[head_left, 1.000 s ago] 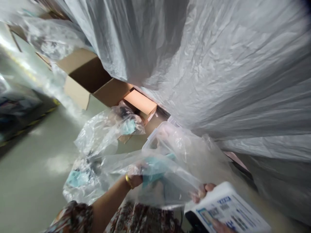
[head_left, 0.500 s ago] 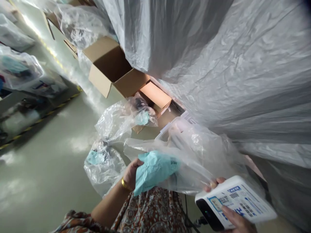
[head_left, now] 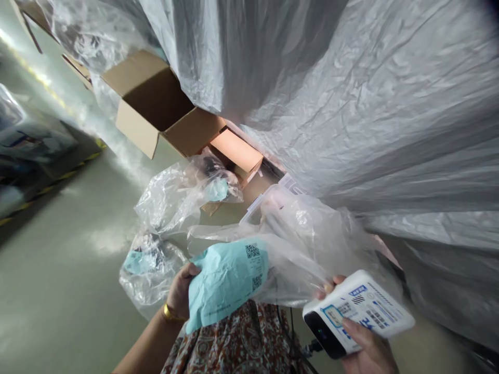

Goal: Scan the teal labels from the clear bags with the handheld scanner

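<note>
My left hand fingers grasping a teal packet, my right hand fingers clutching a white scanner, clear bag between them

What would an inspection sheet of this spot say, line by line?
Surface: smooth grey floor, glossy.
Job's things: teal packet with QR codes; white handheld device.
Clutter: clear plastic bags; open cardboard box.
Hands: left hand grips the packet; right hand grips the device.
Cables: dark cord over the patterned clothing.
Surroundings: large crinkled plastic sheet; blurred yellow floor line.
</note>
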`<action>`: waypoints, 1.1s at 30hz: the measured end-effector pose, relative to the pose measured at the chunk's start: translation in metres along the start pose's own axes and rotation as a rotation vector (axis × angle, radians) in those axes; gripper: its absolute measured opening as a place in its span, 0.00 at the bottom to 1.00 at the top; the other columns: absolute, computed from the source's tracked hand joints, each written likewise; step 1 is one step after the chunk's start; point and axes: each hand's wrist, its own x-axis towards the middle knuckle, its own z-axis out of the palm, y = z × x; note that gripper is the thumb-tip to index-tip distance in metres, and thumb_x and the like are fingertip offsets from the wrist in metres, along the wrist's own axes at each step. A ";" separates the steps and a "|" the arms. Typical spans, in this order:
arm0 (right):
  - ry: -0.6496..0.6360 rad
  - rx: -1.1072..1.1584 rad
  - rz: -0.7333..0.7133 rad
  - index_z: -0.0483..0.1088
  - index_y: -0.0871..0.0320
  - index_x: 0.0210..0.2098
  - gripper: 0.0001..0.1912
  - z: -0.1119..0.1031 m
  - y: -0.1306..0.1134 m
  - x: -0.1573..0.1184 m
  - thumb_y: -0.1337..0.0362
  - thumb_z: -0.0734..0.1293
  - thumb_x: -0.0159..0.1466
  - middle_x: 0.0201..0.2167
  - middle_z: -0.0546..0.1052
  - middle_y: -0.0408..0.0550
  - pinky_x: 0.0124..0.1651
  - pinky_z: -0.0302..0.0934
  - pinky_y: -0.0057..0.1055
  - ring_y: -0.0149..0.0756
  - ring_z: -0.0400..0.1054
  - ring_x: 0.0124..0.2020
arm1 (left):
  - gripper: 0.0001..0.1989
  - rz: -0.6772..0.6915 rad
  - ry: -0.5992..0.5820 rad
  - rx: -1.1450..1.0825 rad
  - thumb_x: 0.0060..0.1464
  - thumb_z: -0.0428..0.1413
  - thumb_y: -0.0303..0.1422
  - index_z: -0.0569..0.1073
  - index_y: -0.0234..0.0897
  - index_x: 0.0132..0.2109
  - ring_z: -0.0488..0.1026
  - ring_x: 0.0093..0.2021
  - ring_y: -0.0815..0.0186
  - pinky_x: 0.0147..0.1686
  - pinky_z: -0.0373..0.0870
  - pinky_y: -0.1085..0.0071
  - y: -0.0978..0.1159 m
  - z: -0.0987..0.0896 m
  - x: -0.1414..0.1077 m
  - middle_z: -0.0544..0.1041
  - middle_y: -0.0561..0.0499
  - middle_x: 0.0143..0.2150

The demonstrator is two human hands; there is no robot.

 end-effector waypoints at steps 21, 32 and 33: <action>0.010 0.095 0.035 0.78 0.46 0.51 0.28 0.014 -0.005 0.001 0.59 0.81 0.51 0.43 0.82 0.44 0.50 0.73 0.39 0.45 0.76 0.47 | 0.31 -0.031 0.026 -0.037 0.45 0.54 0.30 0.77 0.27 0.57 0.84 0.39 0.45 0.46 0.79 0.55 0.001 -0.010 -0.001 0.85 0.43 0.36; 0.000 0.128 0.084 0.78 0.45 0.51 0.28 0.017 -0.008 0.005 0.58 0.81 0.51 0.44 0.83 0.45 0.52 0.72 0.42 0.47 0.77 0.49 | 0.21 0.038 0.195 0.151 0.43 0.56 0.31 0.80 0.27 0.44 0.82 0.36 0.46 0.42 0.78 0.57 0.002 -0.014 0.008 0.83 0.42 0.30; -0.007 0.136 0.095 0.78 0.45 0.51 0.28 0.017 -0.006 0.005 0.58 0.81 0.51 0.44 0.83 0.46 0.52 0.72 0.42 0.48 0.77 0.49 | 0.17 0.049 0.202 0.177 0.43 0.57 0.31 0.80 0.28 0.42 0.82 0.34 0.49 0.39 0.77 0.59 0.001 -0.016 0.013 0.82 0.44 0.28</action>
